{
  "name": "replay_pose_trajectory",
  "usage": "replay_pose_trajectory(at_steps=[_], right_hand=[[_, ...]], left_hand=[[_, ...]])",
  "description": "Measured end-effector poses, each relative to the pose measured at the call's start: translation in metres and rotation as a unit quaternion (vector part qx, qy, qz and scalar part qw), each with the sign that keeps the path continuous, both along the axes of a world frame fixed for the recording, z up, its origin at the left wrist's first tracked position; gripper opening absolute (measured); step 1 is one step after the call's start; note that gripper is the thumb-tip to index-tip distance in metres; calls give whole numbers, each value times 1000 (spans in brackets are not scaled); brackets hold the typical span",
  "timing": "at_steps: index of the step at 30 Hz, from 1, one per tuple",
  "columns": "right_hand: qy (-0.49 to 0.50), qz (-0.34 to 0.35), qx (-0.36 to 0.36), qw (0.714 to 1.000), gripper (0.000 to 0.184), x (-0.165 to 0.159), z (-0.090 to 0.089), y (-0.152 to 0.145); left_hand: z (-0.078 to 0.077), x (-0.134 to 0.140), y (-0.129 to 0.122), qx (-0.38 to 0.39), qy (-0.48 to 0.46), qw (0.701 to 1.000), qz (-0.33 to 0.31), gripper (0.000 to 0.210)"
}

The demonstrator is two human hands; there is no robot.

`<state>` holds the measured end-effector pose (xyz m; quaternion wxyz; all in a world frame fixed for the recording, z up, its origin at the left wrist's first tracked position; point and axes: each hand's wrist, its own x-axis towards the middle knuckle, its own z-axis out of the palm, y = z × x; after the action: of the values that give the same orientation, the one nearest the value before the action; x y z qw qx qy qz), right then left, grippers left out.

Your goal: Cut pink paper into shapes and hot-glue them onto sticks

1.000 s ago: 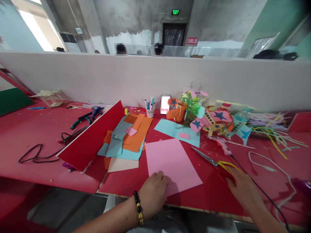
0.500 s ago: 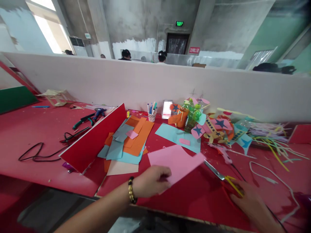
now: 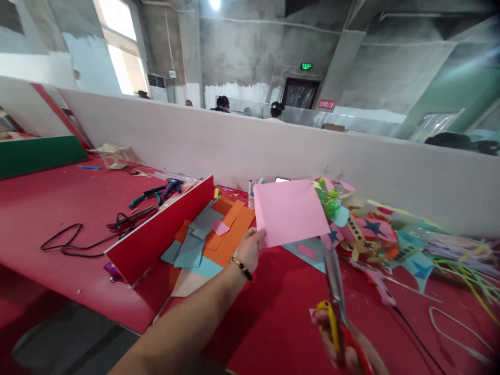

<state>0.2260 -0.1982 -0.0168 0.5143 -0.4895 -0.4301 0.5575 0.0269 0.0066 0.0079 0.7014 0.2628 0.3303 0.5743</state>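
Observation:
My left hand (image 3: pixel 250 251) pinches the lower left edge of a pink paper sheet (image 3: pixel 291 213), which is held up above the table. At the lower right my right hand (image 3: pixel 347 338) grips scissors (image 3: pixel 335 281) with one yellow and one red handle, blades pointing up and away. The blades are slightly blurred, and their tips are below the sheet's lower right corner. Behind the sheet lies light blue paper (image 3: pixel 318 263) with a small pink piece (image 3: pixel 307 252) on it. A small pink scrap (image 3: pixel 312 312) is by my right hand.
Orange and blue papers (image 3: pixel 211 229) lie at left beside a red upright board (image 3: pixel 164 234). Green bottles (image 3: pixel 332 200) and paper airplane shapes (image 3: pixel 375 229) crowd the back right. A pink glue gun (image 3: pixel 377 284) with a cord lies at right. A white partition (image 3: pixel 195 140) runs behind.
The pink sheet has been lifted off the table, up and away, by my left hand. The scissors have swung from lying sideways to pointing forward, nearer the middle. The view has tilted up.

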Motion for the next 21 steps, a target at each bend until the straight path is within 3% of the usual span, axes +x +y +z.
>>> replay_pose_trajectory(at_steps=[2,4,8,11,17,21], right_hand=[[2,31,-2,1000,48,-23,4,19],[7,77,30,997,46,-40,11,41],[6,88,60,994,36,-56,23,81],[25,83,45,995,34,-53,21,98],[33,71,-34,996,40,-40,12,82],[31,95,-65,993,45,-36,11,51]], left_hand=[[-17,4,2,-21,5,1000,-6,37],[-25,5,0,-29,9,999,-20,37],[-26,3,-4,-27,0,996,-86,28],[-25,-1,-3,-26,-21,989,-144,28],[-28,-5,5,-99,-50,987,-118,25],[-32,-6,6,-67,-65,986,-141,27]])
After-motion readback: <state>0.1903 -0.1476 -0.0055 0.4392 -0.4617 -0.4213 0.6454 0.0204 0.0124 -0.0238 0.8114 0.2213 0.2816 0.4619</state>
